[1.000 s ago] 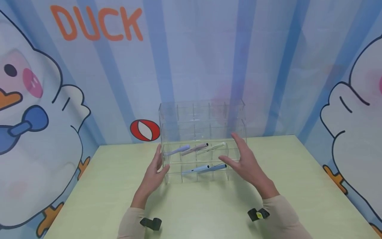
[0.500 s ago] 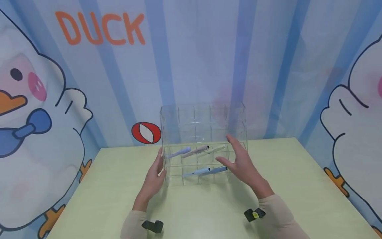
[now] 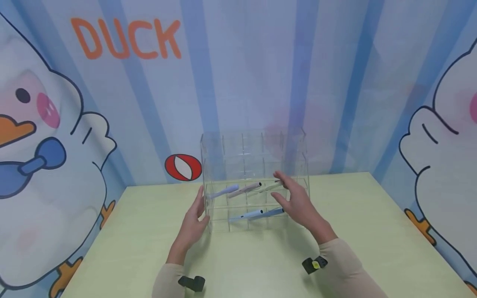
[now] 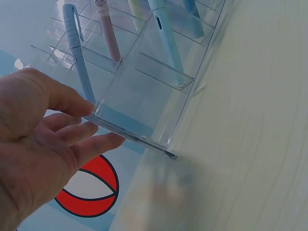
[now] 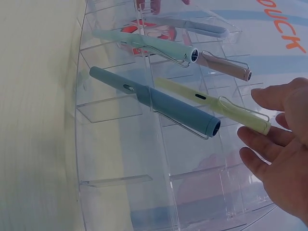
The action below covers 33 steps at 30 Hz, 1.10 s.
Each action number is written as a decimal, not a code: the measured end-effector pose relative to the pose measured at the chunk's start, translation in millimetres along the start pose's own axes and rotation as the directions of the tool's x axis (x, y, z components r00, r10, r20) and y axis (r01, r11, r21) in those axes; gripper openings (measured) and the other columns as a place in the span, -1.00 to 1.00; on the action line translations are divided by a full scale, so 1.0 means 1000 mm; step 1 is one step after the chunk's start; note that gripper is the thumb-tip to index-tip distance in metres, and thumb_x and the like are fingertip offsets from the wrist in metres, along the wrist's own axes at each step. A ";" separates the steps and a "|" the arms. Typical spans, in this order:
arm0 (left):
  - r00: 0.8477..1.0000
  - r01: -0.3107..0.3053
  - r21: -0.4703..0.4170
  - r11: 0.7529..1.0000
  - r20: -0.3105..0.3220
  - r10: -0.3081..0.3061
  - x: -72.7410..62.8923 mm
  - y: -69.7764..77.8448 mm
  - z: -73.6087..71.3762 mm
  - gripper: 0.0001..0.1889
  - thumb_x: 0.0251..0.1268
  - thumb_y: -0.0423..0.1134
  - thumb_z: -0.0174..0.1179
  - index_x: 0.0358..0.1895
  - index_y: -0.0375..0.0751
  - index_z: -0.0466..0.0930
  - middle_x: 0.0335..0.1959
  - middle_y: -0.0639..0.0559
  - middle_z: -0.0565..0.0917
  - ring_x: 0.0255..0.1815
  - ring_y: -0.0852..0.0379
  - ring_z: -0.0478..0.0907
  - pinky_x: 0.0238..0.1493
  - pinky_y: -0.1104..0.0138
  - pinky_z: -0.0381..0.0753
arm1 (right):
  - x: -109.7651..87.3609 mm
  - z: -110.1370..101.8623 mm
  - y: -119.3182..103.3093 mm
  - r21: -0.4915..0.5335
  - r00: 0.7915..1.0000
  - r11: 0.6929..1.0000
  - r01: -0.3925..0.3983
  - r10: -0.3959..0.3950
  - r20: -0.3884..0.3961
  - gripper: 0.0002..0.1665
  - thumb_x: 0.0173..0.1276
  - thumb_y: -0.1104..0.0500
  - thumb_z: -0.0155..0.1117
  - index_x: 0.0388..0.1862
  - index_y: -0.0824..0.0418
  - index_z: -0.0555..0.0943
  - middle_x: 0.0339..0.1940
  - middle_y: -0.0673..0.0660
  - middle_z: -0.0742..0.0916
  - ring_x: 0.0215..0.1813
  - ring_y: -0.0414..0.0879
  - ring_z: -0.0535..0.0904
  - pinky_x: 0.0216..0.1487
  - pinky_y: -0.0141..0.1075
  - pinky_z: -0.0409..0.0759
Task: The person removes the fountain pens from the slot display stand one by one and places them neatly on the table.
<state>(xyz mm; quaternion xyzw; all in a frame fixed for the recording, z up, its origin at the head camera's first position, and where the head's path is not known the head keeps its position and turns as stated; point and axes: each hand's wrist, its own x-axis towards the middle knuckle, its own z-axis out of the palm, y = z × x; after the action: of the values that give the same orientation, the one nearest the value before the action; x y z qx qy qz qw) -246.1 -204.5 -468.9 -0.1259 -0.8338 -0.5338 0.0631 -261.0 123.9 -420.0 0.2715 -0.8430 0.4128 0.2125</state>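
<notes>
A clear acrylic pen rack [image 3: 243, 165] with tiered compartments stands on the table. My left hand [image 3: 191, 223] holds its left side panel [image 4: 139, 138], thumb in front and fingers behind. On a higher tier lean a lavender-blue pen [image 3: 225, 191], a pinkish-brown pen [image 3: 244, 190] and a pale yellow-green pen [image 5: 236, 111]. Below them lie a light blue pen [image 5: 163, 48] and a darker blue pen [image 5: 178, 113]. At the cap end of the yellow-green pen is my right hand [image 3: 298, 203], its fingers right beneath the cap and its thumb apart from it.
The pale yellow table [image 3: 149, 215] extends around the rack. Close behind the rack hangs a striped blue backdrop [image 3: 253, 82] with duck drawings. Black wrist cameras sit on the left [image 3: 191, 283] and right [image 3: 314, 265] sleeves.
My right hand has moved left to the cap end of the yellow-green pen. My left hand stays at the rack's left side, and the pens keep their places.
</notes>
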 end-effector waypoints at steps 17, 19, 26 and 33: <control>1.000 0.002 0.006 1.000 0.009 -0.002 0.000 -0.001 -0.001 0.02 0.34 -0.61 0.09 0.64 0.28 -0.25 0.62 0.10 0.02 0.55 0.00 0.13 0.46 0.01 0.22 | 0.008 0.006 0.005 0.066 0.997 0.997 -0.049 0.052 -0.048 -0.46 0.36 0.40 0.31 0.32 0.40 0.49 0.09 0.28 0.70 0.10 0.16 0.63 0.10 -0.05 0.66; 1.000 0.003 0.007 1.000 0.011 -0.003 0.000 0.000 -0.001 0.02 0.35 -0.60 0.09 0.63 0.30 -0.25 0.62 0.11 0.02 0.55 0.01 0.13 0.46 0.03 0.23 | 0.009 0.006 0.005 0.056 0.997 0.997 -0.056 0.059 -0.050 -0.49 0.37 0.39 0.30 0.29 0.40 0.52 0.05 0.26 0.72 0.03 0.14 0.66 0.07 -0.06 0.68; 1.000 0.002 0.009 1.000 0.016 -0.002 0.000 0.002 -0.002 0.00 0.37 -0.59 0.07 0.64 0.30 -0.25 0.62 0.09 0.03 0.55 0.01 0.12 0.46 0.06 0.22 | 0.011 0.006 0.004 0.054 0.994 0.995 -0.084 0.087 -0.064 -0.54 0.36 0.40 0.30 0.24 0.38 0.56 -0.02 0.21 0.75 -0.08 0.09 0.71 0.00 -0.07 0.70; 1.000 0.012 0.017 1.000 0.016 -0.013 -0.001 0.003 -0.002 0.00 0.37 -0.57 0.08 0.63 0.33 -0.25 0.62 0.07 0.04 0.55 0.00 0.13 0.47 0.04 0.21 | 0.009 0.007 0.002 0.096 0.987 0.993 -0.071 0.084 -0.140 -0.51 0.35 0.42 0.30 0.27 0.39 0.54 -0.05 0.23 0.75 -0.11 0.07 0.72 -0.01 -0.12 0.72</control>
<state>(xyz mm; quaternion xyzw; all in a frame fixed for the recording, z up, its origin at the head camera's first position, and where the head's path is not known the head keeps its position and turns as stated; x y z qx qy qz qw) -244.2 -205.3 -466.0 -0.1244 -0.8395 -0.5261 0.0542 -270.3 116.9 -419.4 0.2176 -0.8158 0.4772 0.2436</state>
